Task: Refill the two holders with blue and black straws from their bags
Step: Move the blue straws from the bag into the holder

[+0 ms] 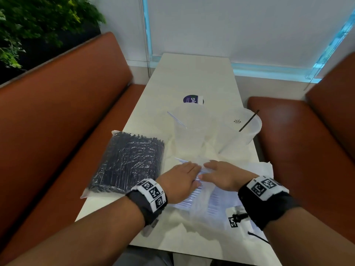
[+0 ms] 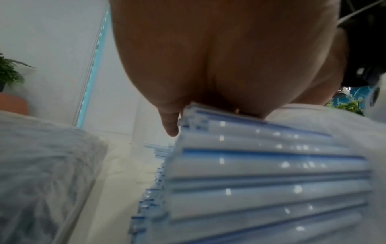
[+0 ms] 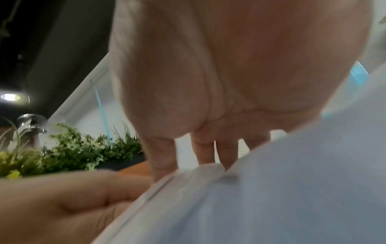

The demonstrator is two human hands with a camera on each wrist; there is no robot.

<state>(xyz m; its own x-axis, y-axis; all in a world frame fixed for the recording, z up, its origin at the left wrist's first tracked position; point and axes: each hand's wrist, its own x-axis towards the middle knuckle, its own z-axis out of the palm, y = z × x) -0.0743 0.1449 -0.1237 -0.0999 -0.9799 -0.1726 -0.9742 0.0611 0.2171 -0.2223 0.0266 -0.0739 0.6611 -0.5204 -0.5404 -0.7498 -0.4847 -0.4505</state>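
A clear bag of blue-striped straws point(image 1: 192, 196) lies near the table's front edge, under both hands. My left hand point(image 1: 180, 179) lies flat on the straws point(image 2: 261, 165), palm pressing down, its fingertips hidden under the bag's film. My right hand point(image 1: 221, 175) holds the film's edge point(image 3: 188, 175) between thumb and fingers. To the left lies a sealed bag of black straws point(image 1: 128, 162). Behind the hands stand two clear holders: the left holder point(image 1: 190, 129) has one blue straw point(image 1: 176, 120), the right holder point(image 1: 244, 131) one black straw point(image 1: 248, 120).
The white table point(image 1: 196, 73) runs away from me between two orange benches point(image 1: 67, 112). A round purple sticker point(image 1: 193, 99) lies behind the holders. Loose white film point(image 1: 299, 169) spreads toward the right edge. A tagged cable piece point(image 1: 235, 219) lies by my right wrist.
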